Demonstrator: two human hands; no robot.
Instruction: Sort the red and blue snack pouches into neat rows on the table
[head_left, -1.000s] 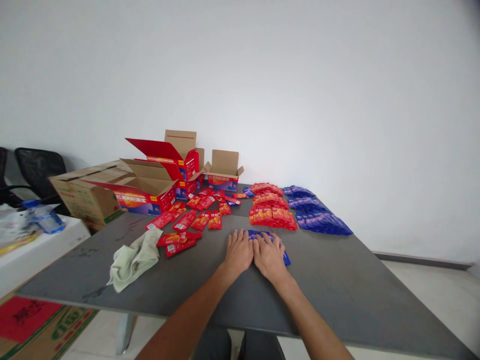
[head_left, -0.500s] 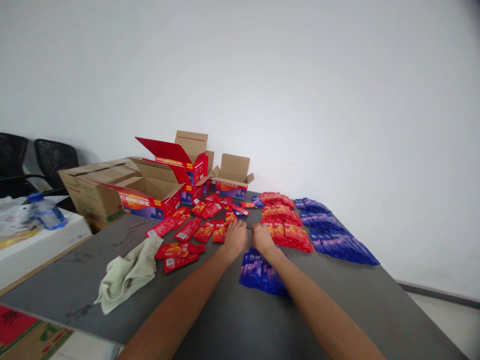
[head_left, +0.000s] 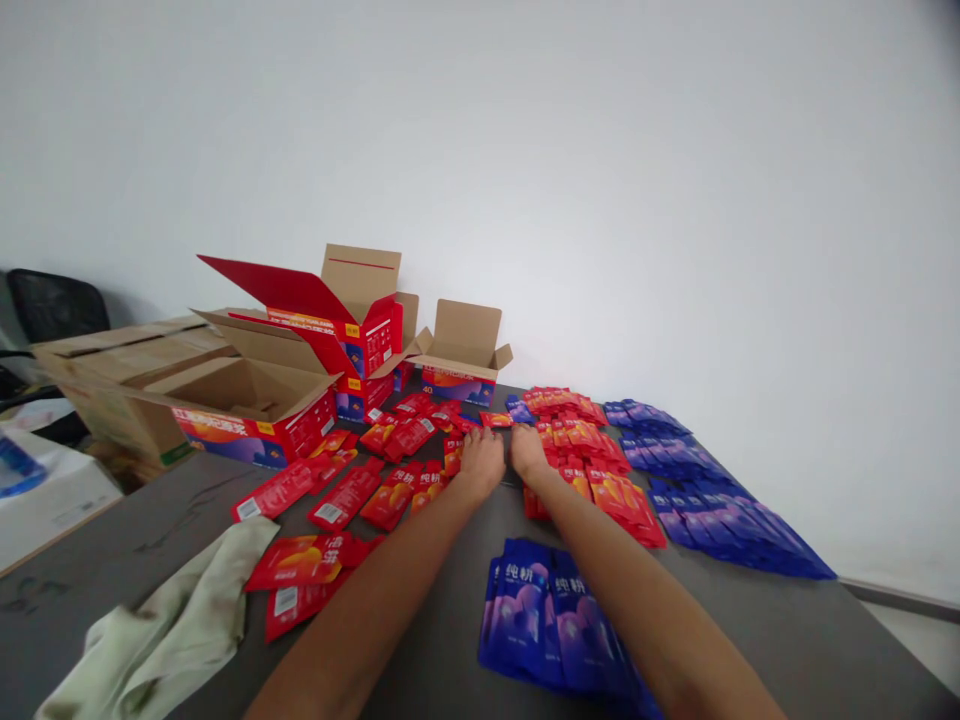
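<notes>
My left hand (head_left: 482, 460) reaches over the table with its fingers apart and bent down, beside the loose red pouches (head_left: 394, 495); nothing shows in it. Close by on the right, my right hand (head_left: 528, 452) has its fingers curled inward, at the left edge of the stacked red pouches (head_left: 604, 485). Whatever it grips, if anything, is hidden. A small orange-red pouch (head_left: 496, 420) lies just beyond both hands. Under my right forearm, an overlapping pile of blue pouches (head_left: 525, 610) lies partly covered.
Rows of blue pouches (head_left: 720, 520) lie at the right. Open red cartons (head_left: 300, 435) stand at the back left, with another open carton (head_left: 459, 385) against the wall. A pale cloth (head_left: 169, 625) lies front left, near a big brown box (head_left: 112, 370).
Both hands have moved farther forward over the table, away from the blue pile. The view has come closer, so the pouches and cartons appear larger and more spread out.
</notes>
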